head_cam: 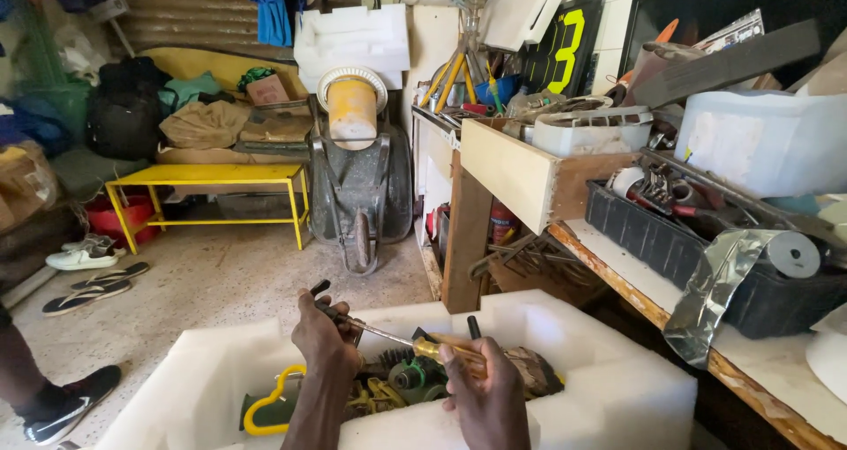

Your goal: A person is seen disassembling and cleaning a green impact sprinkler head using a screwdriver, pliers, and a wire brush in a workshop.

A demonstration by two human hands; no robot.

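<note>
Both hands — left hand (325,337), right hand (483,388) — gripping screwdriver (415,342)

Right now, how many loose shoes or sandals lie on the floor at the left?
3: a white sneaker by the yellow bench, and two dark flip-flops just in front of it. More may be hidden behind the clutter.

This is a cluttered workshop or storage shed. A long wooden workbench (618,265) carries a black plastic crate of hand tools (670,238), while a dusty grey metal wheelbarrow (360,185) stands upended against the wall on the bare concrete floor (221,282).
</note>
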